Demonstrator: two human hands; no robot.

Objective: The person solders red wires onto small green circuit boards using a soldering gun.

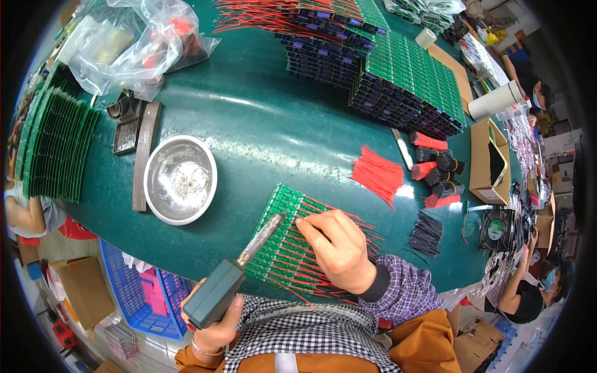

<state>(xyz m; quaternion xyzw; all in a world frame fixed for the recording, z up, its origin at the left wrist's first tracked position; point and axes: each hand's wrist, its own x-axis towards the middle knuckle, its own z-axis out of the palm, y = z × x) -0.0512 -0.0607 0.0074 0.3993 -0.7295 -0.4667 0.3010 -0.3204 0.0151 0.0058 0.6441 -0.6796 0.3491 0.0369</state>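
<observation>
From where I stand, the likeliest mishap is a burn: the left hand (217, 329) grips a dark green, box-handled soldering iron (231, 276) with a long, discoloured metal barrel, and its tip sits just beside the fingertips of the right hand (339, 252), so a small slip could bring hot metal to skin. Those fingers are drawn together in a pinch; whether they hold a wire end, I cannot tell. The right palm could also drag the long, thin red wires (298, 264) out of line, since several lie beneath and around it, and a stray brush of the barrel might melt their coating. The flat, rectangular green circuit board (273, 236) lies on the glossy dark green table (249, 137) between the hands, ahead and to the right of the left one, with the barrel slanting over it. Beyond the right hand, well apart, a fan of cut red leads (378, 175) waits.
</observation>
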